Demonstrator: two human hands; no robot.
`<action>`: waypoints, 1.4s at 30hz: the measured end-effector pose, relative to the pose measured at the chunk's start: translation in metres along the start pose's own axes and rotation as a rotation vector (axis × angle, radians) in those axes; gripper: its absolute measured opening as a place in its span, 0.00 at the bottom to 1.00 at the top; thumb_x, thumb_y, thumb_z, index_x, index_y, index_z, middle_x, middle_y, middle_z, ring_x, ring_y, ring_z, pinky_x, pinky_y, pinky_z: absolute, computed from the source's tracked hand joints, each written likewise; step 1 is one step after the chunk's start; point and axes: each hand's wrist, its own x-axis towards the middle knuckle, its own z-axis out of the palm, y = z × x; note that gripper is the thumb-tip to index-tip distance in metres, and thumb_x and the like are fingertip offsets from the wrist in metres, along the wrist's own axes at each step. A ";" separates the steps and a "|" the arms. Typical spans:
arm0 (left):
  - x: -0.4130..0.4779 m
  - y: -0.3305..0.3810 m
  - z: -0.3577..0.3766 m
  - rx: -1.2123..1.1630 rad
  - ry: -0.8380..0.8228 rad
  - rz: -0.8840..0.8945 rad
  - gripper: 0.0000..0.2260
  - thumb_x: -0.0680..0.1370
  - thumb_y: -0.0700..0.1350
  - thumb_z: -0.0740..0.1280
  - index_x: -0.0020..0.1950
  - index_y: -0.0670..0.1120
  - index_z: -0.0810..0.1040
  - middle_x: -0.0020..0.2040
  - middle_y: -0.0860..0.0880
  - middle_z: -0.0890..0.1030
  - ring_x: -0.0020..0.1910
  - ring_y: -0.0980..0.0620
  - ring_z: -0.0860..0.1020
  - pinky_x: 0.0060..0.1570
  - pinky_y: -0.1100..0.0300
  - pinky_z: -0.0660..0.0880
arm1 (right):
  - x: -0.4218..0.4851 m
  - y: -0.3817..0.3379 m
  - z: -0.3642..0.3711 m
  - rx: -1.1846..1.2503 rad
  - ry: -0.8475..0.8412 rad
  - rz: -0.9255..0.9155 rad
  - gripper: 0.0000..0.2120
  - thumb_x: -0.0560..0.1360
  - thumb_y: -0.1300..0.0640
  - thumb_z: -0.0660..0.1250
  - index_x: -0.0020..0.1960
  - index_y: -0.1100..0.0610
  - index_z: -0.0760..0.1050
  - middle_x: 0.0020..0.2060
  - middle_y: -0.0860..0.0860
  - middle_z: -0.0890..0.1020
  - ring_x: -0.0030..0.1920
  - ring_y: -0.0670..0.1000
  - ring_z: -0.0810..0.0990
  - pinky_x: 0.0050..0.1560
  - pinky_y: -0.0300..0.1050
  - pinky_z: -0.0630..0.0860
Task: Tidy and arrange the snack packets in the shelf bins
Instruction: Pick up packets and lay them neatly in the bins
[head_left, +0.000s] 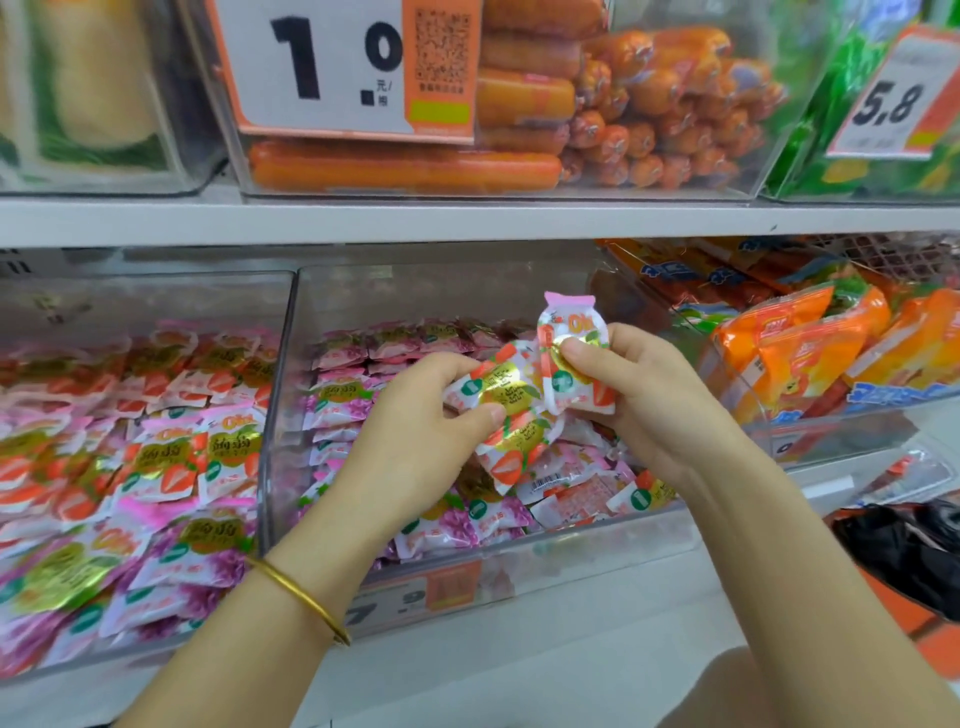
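Note:
My left hand (415, 431) grips a small bunch of white strawberry snack packets (506, 410) with red and gold print, held above the middle clear bin (280, 415). My right hand (644, 395) pinches one upright strawberry packet (571, 353) with thumb on its front, touching the bunch. The middle bin holds purple grape packets (363, 400) in rows at the back and several mixed loose packets at the front. The left clear bin (156, 291) is full of strawberry packets (176, 457), with purple ones near its front.
A right bin (831, 431) holds orange packets and sausages. On the upper shelf (467, 218) stand bins of orange sausages (649, 114), with price cards reading 1.0 and 5.8. A black and orange bag (904, 551) lies at lower right.

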 end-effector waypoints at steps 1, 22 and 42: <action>-0.001 0.001 -0.002 -0.048 0.037 -0.003 0.09 0.74 0.43 0.69 0.54 0.50 0.77 0.49 0.50 0.81 0.44 0.49 0.81 0.51 0.45 0.77 | -0.002 -0.001 0.002 0.038 -0.048 0.044 0.07 0.76 0.59 0.64 0.52 0.61 0.76 0.44 0.56 0.83 0.43 0.53 0.82 0.43 0.48 0.82; -0.057 -0.027 -0.152 -0.056 0.522 -0.015 0.05 0.77 0.40 0.63 0.46 0.46 0.79 0.36 0.50 0.81 0.25 0.65 0.73 0.25 0.74 0.67 | -0.011 -0.028 0.156 -0.263 -0.337 -0.079 0.05 0.74 0.64 0.66 0.39 0.60 0.76 0.32 0.58 0.77 0.31 0.53 0.75 0.32 0.43 0.69; -0.060 -0.099 -0.177 0.929 -0.020 -0.083 0.24 0.70 0.31 0.58 0.60 0.51 0.77 0.62 0.48 0.78 0.63 0.46 0.74 0.63 0.52 0.68 | 0.047 -0.005 0.266 -1.249 -0.335 -0.106 0.16 0.77 0.58 0.64 0.60 0.68 0.73 0.56 0.63 0.78 0.55 0.60 0.79 0.56 0.49 0.77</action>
